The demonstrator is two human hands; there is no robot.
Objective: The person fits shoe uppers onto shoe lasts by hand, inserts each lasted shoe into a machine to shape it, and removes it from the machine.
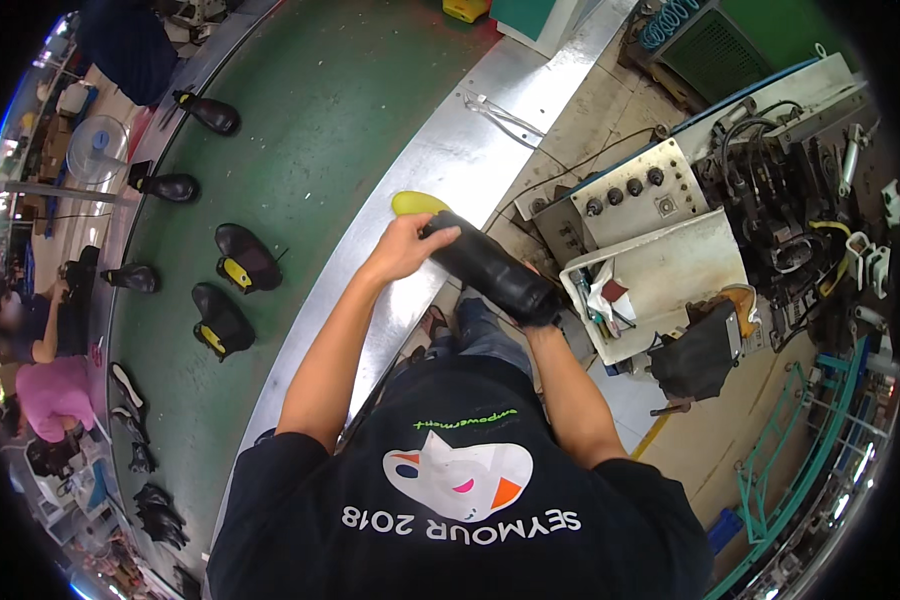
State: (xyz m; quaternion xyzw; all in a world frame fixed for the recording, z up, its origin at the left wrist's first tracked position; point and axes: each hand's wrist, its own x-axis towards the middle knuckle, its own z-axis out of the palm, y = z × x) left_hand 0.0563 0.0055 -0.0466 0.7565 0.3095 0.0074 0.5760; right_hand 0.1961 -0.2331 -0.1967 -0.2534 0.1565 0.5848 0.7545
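A long black leather-like boot [495, 268] lies slantwise across both my hands, above the edge of the metal strip. From its far left end sticks a smooth, rounded yellow-green piece [417, 204]; whether this is a shoe last I cannot tell. My left hand [410, 246] is closed on that end, thumb across the black surface. Beneath the near right end is my right hand [544, 332], gripping the boot from below. Most of its fingers are hidden behind the boot; a bit of fingertip shows at the upper edge.
To the left runs a green conveyor belt [300, 130] with black shoe uppers [247, 255] on it, bordered by a metal strip [310, 350]. At right stand a machine with a knobbed control box [630, 190] and a white tray [690, 255] of tools. Co-workers sit across the belt.
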